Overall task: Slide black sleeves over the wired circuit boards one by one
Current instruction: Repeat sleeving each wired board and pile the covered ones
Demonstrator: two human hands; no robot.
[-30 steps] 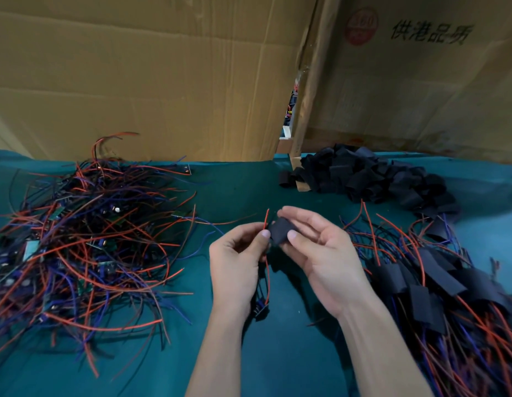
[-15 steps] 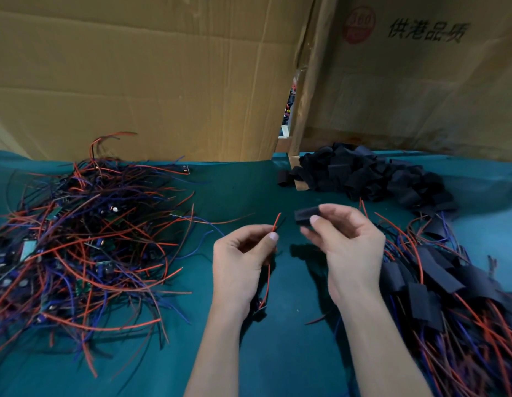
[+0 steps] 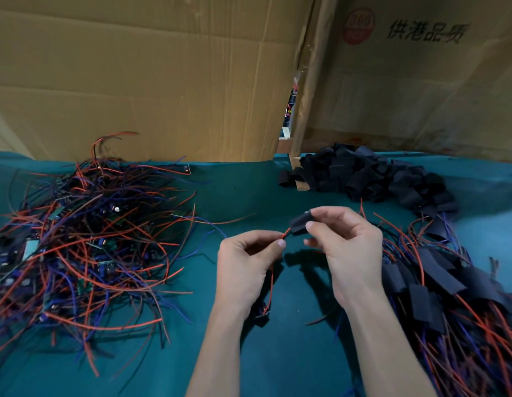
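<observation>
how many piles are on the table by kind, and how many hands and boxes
bare wired boards pile: 1
loose black sleeves pile: 1
sleeved boards pile: 1
hands: 2, left hand, right hand
cardboard boxes: 2, and
total: 7

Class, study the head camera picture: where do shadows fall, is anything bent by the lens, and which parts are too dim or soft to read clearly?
Head view: the hands cast a dark shadow on the green cloth; the wide lens bows the cardboard wall; the bare wire pile is dim and tangled, its boards hard to pick out; the black sleeve pinched by the right hand shows little surface detail.
</observation>
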